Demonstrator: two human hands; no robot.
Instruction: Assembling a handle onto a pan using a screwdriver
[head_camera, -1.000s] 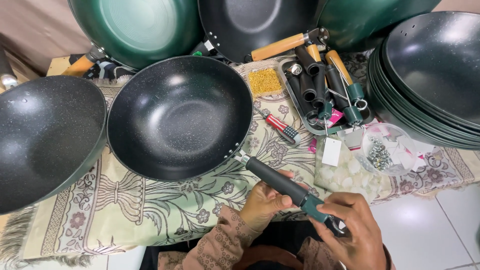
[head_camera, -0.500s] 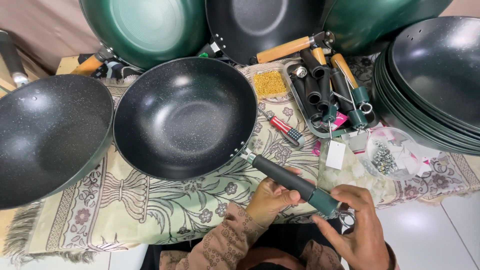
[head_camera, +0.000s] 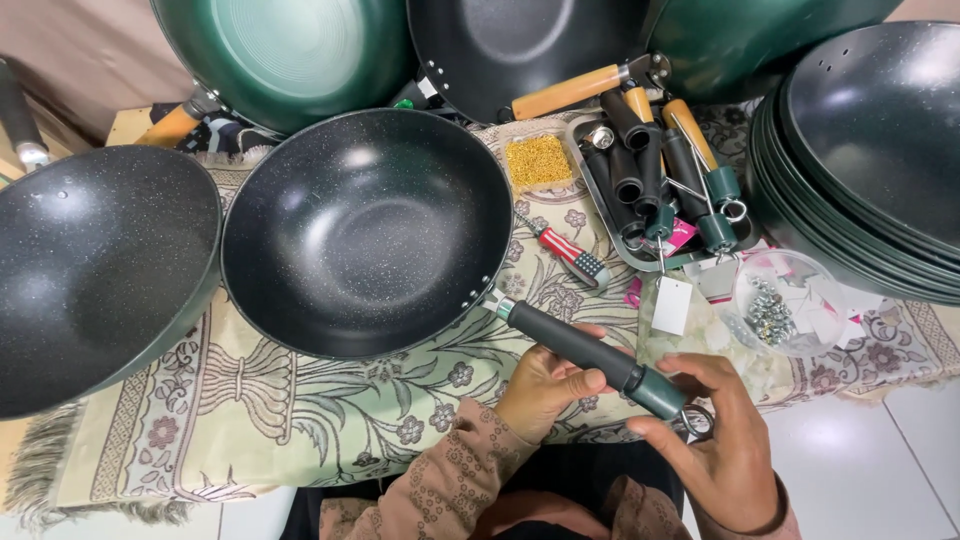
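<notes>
- Head view, setting: patterned floral cloth (head_camera: 300, 400) with a fringed edge covers the work surface; pale floor tiles (head_camera: 870, 470) show at lower right.
- Head view, central thing: a dark speckled wok (head_camera: 365, 230) sits upright on the cloth, its black handle (head_camera: 590, 355) pointing toward the lower right and ending in a green cap.
- Head view, left hand (head_camera: 545, 385): fingers curl around the handle from beneath at mid-length, thumb on top; grasping the handle.
- Head view, right hand (head_camera: 715, 440): fingertips pinch the green end of the handle, beside its metal hanging ring; closed on the handle end.
- Head view, surroundings: a second speckled wok (head_camera: 90, 270) just left of the first; a green wok (head_camera: 290, 50) behind; a stack of woks (head_camera: 870, 150) at right; a tray of spare handles (head_camera: 650, 170); a red-striped screwdriver (head_camera: 565, 250) near the wok rim; a clear bowl of screws (head_camera: 780, 310); a small tub of yellow bits (head_camera: 540, 160).
</notes>
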